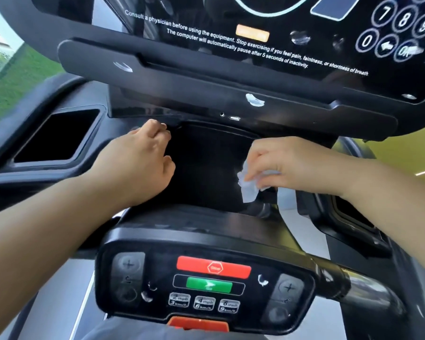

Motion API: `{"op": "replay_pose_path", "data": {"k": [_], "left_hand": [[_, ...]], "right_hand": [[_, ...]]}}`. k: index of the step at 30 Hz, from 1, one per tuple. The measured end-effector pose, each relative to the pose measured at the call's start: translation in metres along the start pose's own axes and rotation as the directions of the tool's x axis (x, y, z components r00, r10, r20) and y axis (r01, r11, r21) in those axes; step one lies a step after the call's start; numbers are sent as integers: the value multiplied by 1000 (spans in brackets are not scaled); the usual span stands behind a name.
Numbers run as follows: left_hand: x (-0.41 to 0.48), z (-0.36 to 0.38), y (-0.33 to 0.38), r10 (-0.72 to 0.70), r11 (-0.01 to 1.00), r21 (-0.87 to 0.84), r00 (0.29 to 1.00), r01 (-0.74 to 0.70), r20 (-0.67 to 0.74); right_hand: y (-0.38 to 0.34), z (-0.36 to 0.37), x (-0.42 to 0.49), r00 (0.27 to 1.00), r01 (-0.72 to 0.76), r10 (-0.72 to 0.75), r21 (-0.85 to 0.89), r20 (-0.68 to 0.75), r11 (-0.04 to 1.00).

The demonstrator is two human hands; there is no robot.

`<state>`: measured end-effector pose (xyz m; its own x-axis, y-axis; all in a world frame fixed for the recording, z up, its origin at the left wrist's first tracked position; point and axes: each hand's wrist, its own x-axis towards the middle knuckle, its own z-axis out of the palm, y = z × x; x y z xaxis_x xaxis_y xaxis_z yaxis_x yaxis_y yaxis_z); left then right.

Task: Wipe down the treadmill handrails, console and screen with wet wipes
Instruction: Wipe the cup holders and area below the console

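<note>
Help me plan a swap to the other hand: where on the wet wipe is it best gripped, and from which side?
Pinch the loose crumpled tail of the wet wipe hanging below the right hand, coming from the left and slightly below. The right hand's fingers cover its upper part, so only that dangling end is free, and it faces the left hand.
</note>
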<state>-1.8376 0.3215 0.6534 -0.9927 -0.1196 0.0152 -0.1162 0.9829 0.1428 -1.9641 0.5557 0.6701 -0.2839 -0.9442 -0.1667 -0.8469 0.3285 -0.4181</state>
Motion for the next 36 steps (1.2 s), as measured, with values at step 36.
{"op": "replay_pose_path", "data": {"k": [36], "left_hand": [[0,-3,-10,-62,988,-147,998,57,-30]], "right_hand": [[-35,11,25,947,72,-141,238,287,969]]}}
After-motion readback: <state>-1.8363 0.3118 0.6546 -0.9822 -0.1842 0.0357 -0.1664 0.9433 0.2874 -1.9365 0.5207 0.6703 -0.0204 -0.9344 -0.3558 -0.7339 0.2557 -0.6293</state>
